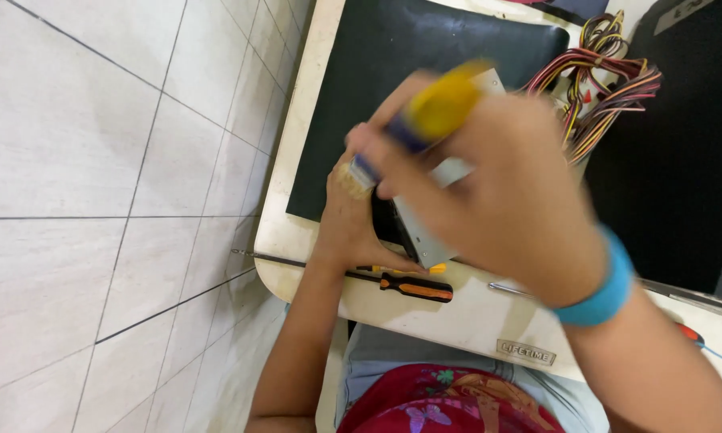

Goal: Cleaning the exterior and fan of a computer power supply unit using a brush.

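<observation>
The right hand comes in from 5 o'clock, with a blue band on its wrist. It is lifted above the desk and looks blurry. Its fingers are closed around a screwdriver with a yellow and blue handle. The handle points up toward 1 o'clock, and the tip end goes down toward 8 o'clock, where it gets too blurry to see.

The left hand comes up from 6 o'clock, with a bare arm. It is pressed against the left side of a grey metal box, which sits in the middle of the picture on a black mat. Its fingers wrap around the edge of the box and hold it there. The right hand hides most of the box, so only one grey side and a bit of the top corner show.

A bunch of red, yellow and black wires sticks out at 1 o'clock. Where they join the box is hidden.

I count three screwdrivers: the one in the hand, a long one with a black and orange handle lying on the desk at 6 o'clock, and a small one with a yellow end just above it, partly under the left hand. A thin metal rod lies near the right wrist, half hidden. A big black thing at 3 o'clock is cut off by the edge.
</observation>
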